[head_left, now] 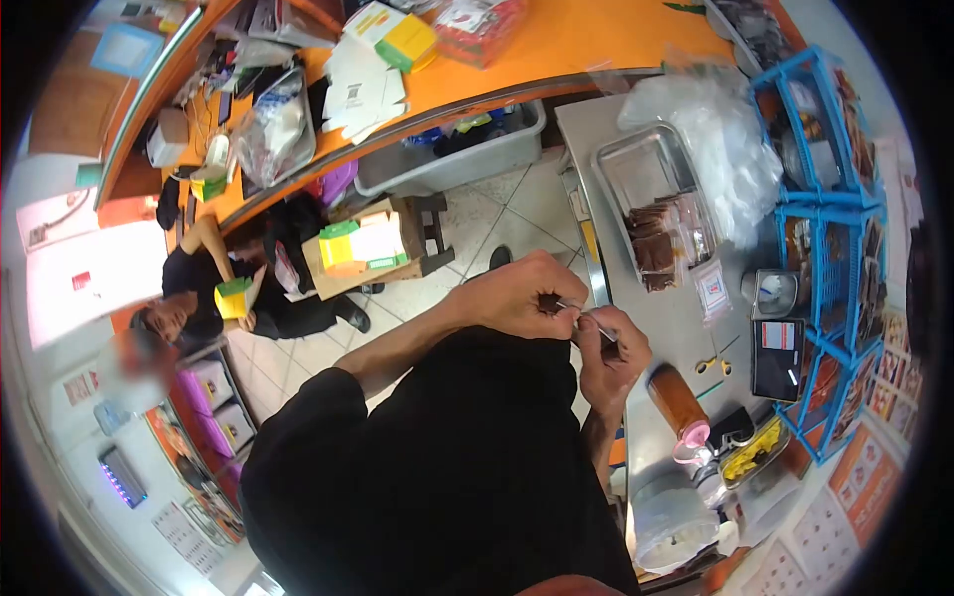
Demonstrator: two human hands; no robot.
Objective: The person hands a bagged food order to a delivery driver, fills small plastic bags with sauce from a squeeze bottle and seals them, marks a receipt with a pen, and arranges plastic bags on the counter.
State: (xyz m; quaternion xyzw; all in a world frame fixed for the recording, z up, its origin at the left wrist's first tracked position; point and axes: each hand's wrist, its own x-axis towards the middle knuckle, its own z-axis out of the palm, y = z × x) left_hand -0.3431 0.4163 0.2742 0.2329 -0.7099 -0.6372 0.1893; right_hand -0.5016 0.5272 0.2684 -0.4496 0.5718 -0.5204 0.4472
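Observation:
My left hand (527,296) and my right hand (612,360) meet in front of my chest, thumbs and fingers pinched. Between the fingertips is a small, thin, pale item (570,305), too small to identify; both hands grip it. Beside them stands a metal table (651,343). On it a metal tray (621,189) holds several sealed packets of something brown (661,238). Nearer my right hand are a brown bottle with a pink cap (679,402) and yellow-handled scissors (714,367).
Clear plastic bags (715,139) and blue baskets (820,258) line the table's far side. A white bucket (671,521) stands near me. At left, a seated co-worker (194,283) holds a yellow-green box (234,298) beside an open carton (323,278). An orange counter (556,45) runs behind.

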